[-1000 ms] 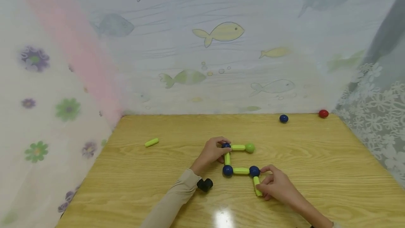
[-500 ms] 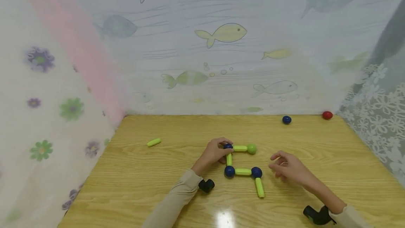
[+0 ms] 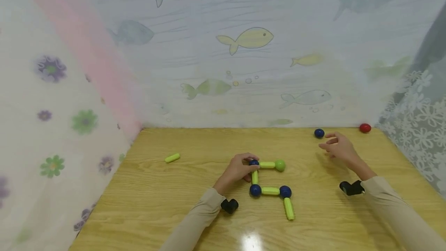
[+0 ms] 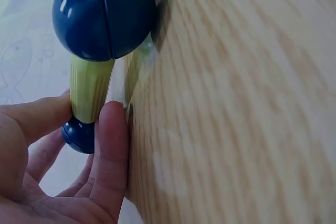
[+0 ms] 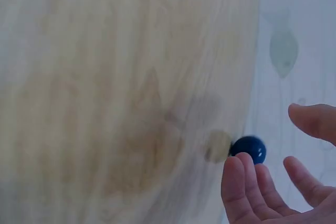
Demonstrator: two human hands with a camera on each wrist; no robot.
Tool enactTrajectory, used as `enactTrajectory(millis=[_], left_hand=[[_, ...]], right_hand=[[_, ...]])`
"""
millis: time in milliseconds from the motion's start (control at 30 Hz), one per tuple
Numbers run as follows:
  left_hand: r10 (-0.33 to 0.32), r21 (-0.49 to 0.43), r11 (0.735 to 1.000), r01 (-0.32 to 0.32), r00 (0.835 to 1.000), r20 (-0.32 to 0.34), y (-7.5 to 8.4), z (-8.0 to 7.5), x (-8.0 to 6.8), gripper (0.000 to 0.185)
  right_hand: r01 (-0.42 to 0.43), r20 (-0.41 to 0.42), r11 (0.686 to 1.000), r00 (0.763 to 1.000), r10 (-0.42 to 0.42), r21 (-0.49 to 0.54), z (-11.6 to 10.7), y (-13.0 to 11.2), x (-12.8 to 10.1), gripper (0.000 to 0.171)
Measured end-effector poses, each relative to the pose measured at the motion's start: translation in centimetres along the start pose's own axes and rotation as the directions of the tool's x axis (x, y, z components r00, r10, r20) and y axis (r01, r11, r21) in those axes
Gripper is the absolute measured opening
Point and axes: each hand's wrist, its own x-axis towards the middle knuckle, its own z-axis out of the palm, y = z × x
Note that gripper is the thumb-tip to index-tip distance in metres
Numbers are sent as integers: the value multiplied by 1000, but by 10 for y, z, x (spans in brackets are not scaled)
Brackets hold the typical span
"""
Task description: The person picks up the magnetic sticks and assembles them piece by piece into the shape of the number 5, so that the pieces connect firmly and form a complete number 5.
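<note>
Right hand (image 3: 339, 148) has let go of the lower green rod (image 3: 289, 208) and moved to the loose blue ball (image 3: 319, 133) just ahead of its spread grip (nothing held), left hand (image 3: 238, 169) still pinching the structure's corner ball (image 3: 253, 162).

There are no words, numbers, labels or signs to read anywhere here, not on the curtains, the table or the toy pieces.
</note>
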Motion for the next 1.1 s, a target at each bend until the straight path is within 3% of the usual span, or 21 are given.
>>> enactTrajectory(millis=[267, 533, 633, 933, 1100], left_hand=[[7, -6, 1000, -6, 1000, 21, -3, 4, -4, 27], [7, 6, 1000, -7, 1000, 19, -3, 3, -2, 26], [-1, 1, 1000, 1, 1000, 12, -1, 0, -2, 27], [16, 3, 1000, -16, 1000, 15, -1, -2, -1, 28], [29, -11, 1000, -29, 999, 27, -7, -1, 1, 28]], right_hand=[[-20, -82, 982, 997, 4, -187, -2, 26, 37, 64], [129, -122, 927, 976, -183, -352, 5, 42, 57, 49], [143, -125, 929, 973, -196, -343, 7, 41, 61, 43], [22, -156, 968, 986, -63, -252, 5, 28, 50, 47], [73, -133, 968, 985, -108, -241, 9, 24, 44, 42]])
